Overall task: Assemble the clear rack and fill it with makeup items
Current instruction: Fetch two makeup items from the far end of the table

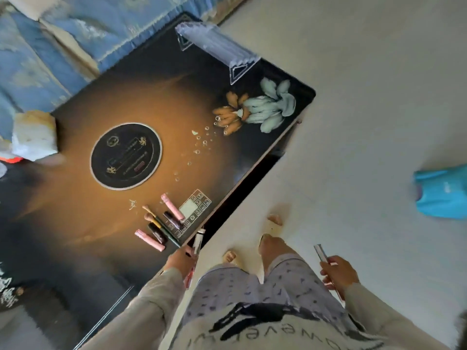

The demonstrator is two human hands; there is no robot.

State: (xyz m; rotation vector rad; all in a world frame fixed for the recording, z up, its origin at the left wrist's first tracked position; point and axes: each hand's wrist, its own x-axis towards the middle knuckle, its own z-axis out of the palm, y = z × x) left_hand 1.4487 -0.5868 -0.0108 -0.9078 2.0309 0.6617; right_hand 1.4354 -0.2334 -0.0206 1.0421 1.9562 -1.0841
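Where the clear stepped acrylic rack (pixel 217 46) stands: at the far corner of the glossy black table (pixel 88 127), assembled, with nothing visible on its tiers.
Rack axis: the long axis runs along the table's far short edge, with a triangular end panel at each end. The blur hides which way the steps face.
Loose makeup: two pink tubes (pixel 174 207), two dark tubes (pixel 157 232) and wooden-handled brushes (pixel 151 215) lie roughly parallel at the near edge. They are just beside the white printed control panel (pixel 194 207) and well apart from the rack.
Left hand (pixel 180 260): curled round a pale capped tube (pixel 198 239) that points away, over the table edge.
Right hand (pixel 337 272): grips a slim silvery stick (pixel 320 251) that angles up and left, over the floor.
Step in hand: probably carrying these two pieces to the rack.
Doing it well: go round to the far corner. Seat one piece at a time and let go of it low in its tier. Light acrylic may slide on the gloss, so brace an end panel.
Beyond: blue patterned fabric (pixel 75 34) behind the table, and a blue plastic bag (pixel 442 193) on the floor.
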